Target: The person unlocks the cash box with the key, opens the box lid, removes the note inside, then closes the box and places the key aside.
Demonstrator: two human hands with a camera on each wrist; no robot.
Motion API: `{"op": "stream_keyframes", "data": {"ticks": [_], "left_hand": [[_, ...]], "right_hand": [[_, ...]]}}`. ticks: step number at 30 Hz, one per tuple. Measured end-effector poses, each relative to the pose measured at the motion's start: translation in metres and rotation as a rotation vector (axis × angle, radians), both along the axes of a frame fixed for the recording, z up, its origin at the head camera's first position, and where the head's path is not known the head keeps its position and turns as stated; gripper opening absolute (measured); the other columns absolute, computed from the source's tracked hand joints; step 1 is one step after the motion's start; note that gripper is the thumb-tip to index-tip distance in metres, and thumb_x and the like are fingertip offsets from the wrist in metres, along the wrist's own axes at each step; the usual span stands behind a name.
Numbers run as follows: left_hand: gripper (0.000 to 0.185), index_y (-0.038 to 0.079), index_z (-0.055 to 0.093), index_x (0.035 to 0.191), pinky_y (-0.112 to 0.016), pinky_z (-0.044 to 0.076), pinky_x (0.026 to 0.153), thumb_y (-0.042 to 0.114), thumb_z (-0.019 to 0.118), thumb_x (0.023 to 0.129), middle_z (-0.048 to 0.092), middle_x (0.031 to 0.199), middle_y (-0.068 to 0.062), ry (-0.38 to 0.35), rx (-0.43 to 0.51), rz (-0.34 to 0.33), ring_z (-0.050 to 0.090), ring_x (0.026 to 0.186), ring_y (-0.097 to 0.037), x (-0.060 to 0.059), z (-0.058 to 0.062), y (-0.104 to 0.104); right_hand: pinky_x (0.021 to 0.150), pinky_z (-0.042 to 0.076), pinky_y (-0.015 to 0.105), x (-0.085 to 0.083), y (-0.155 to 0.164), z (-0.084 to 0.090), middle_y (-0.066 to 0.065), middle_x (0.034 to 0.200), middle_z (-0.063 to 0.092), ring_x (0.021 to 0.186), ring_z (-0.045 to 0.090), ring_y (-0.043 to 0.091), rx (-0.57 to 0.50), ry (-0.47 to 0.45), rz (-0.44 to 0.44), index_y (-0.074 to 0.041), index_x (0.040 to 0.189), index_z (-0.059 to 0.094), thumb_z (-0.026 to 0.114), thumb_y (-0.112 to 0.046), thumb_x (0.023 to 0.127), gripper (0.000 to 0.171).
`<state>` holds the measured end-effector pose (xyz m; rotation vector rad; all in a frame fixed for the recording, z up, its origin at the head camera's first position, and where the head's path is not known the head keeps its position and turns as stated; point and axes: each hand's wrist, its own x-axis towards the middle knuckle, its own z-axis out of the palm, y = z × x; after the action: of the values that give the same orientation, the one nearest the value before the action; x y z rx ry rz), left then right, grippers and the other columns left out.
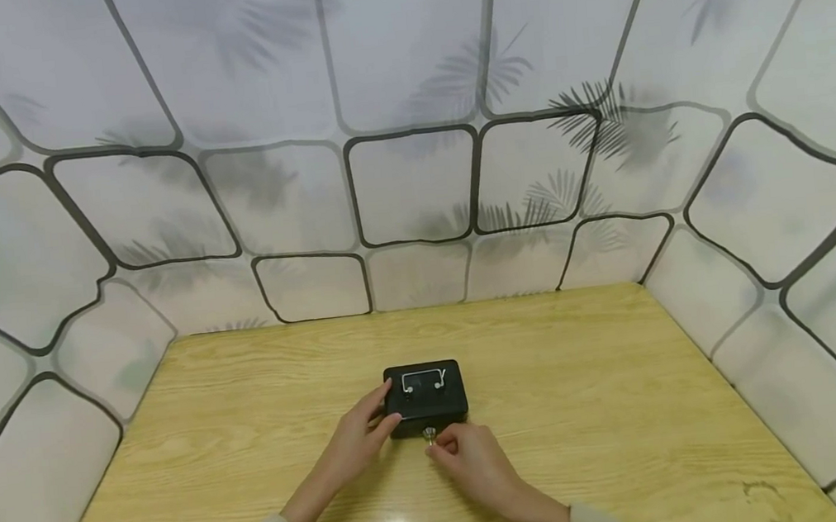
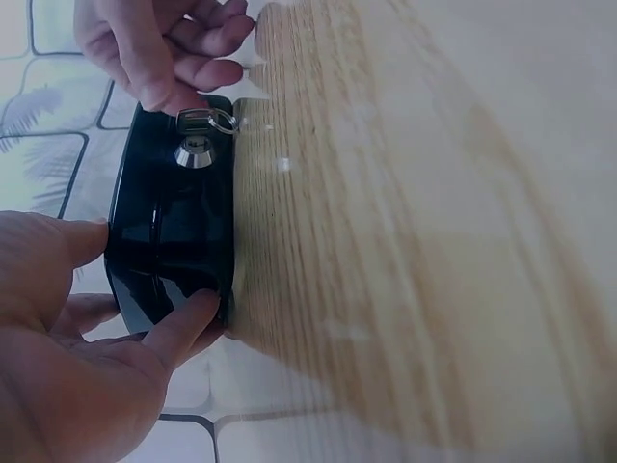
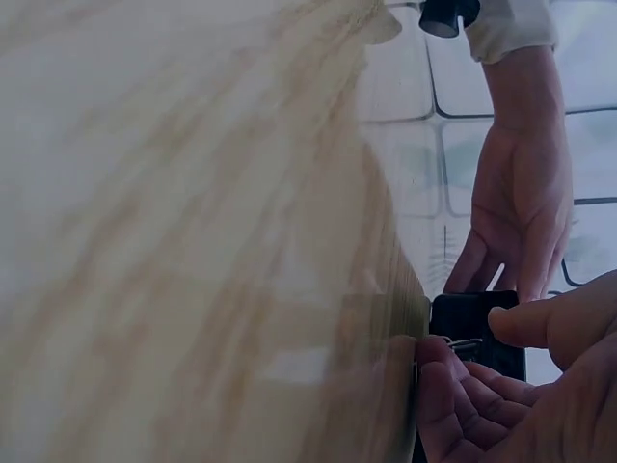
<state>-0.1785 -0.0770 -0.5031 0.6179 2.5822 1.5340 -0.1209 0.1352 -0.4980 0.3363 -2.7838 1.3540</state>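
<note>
A small black cash box (image 1: 434, 409) with a wire handle on its lid stands on the wooden table. My left hand (image 1: 359, 436) holds its left end; in the left wrist view the fingers (image 2: 183, 328) spread over that end and edge. A silver lock (image 2: 195, 152) sits in the front face, with a key (image 2: 196, 120) in it and a small ring (image 2: 224, 122) hanging from the key. My right hand (image 1: 476, 459) is at the front, its fingertips pinching the key. In the right wrist view, a ring shows between thumb and fingers.
The wooden table (image 1: 585, 379) spreads around the box. Pale patterned cloth (image 1: 411, 187) with dark outlines and leaf shapes encloses the table at the back and both sides.
</note>
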Motion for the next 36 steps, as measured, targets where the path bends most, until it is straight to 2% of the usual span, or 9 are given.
{"op": "stream_keyframes", "data": {"ticks": [5, 12, 17, 23, 31, 36], "left_hand": [[0.058, -0.001, 0.041, 0.156, -0.044, 0.053, 0.102, 0.010, 0.064, 0.104, 0.046, 0.153, -0.026, -0.002, 0.004, -0.004, 0.058, 0.129, -0.041, -0.0001, 0.0013, 0.0002], [0.058, -0.004, 0.043, 0.154, -0.045, 0.054, 0.101, 0.010, 0.065, 0.103, 0.047, 0.151, -0.028, 0.025, 0.004, -0.016, 0.059, 0.127, -0.042, 0.0004, 0.0006, -0.0016], [0.058, 0.000, 0.042, 0.156, -0.045, 0.053, 0.102, 0.012, 0.065, 0.103, 0.046, 0.154, -0.025, -0.017, 0.010, -0.008, 0.057, 0.130, -0.040, -0.0005, 0.0004, -0.0013], [0.059, 0.000, 0.042, 0.156, -0.046, 0.052, 0.103, 0.013, 0.065, 0.103, 0.045, 0.154, -0.026, -0.025, 0.012, -0.009, 0.056, 0.131, -0.041, -0.0019, -0.0005, -0.0012], [0.059, -0.001, 0.042, 0.155, -0.048, 0.051, 0.104, 0.013, 0.065, 0.103, 0.045, 0.153, -0.027, -0.030, 0.027, -0.014, 0.056, 0.131, -0.041, -0.0024, -0.0011, -0.0014], [0.059, -0.001, 0.041, 0.155, -0.047, 0.050, 0.105, 0.012, 0.065, 0.103, 0.045, 0.154, -0.027, -0.030, 0.034, -0.019, 0.055, 0.132, -0.041, -0.0024, -0.0004, -0.0013]], "right_hand": [[0.051, 0.047, 0.019, -0.0021, -0.0027, -0.0003, -0.002, 0.074, 0.071, 0.058, 0.052, -0.001, 0.005, 0.005, 0.026, -0.002, 0.085, 0.078, 0.077, -0.013, 0.093, 0.013], [0.044, 0.032, 0.015, -0.0074, -0.0058, -0.0029, -0.014, 0.057, 0.053, 0.048, 0.041, -0.002, 0.005, -0.022, 0.020, -0.003, 0.078, 0.078, 0.075, -0.010, 0.093, 0.017], [0.041, 0.027, 0.015, -0.0089, -0.0065, -0.0036, -0.014, 0.051, 0.047, 0.043, 0.039, -0.001, -0.005, -0.069, 0.012, -0.006, 0.067, 0.072, 0.072, -0.009, 0.095, 0.027], [0.038, 0.034, 0.013, -0.0080, -0.0057, -0.0046, -0.003, 0.055, 0.061, 0.041, 0.050, 0.003, -0.117, -0.190, 0.021, -0.007, 0.065, 0.070, 0.068, -0.006, 0.098, 0.034], [0.037, 0.047, 0.020, -0.0077, -0.0038, -0.0033, 0.006, 0.064, 0.067, 0.044, 0.056, 0.008, -0.314, -0.398, 0.001, 0.001, 0.077, 0.073, 0.065, -0.009, 0.100, 0.027], [0.043, 0.056, 0.026, -0.0083, -0.0009, 0.0001, 0.008, 0.069, 0.069, 0.049, 0.062, 0.011, -0.445, -0.518, 0.023, 0.008, 0.088, 0.072, 0.062, -0.008, 0.103, 0.024]]}}
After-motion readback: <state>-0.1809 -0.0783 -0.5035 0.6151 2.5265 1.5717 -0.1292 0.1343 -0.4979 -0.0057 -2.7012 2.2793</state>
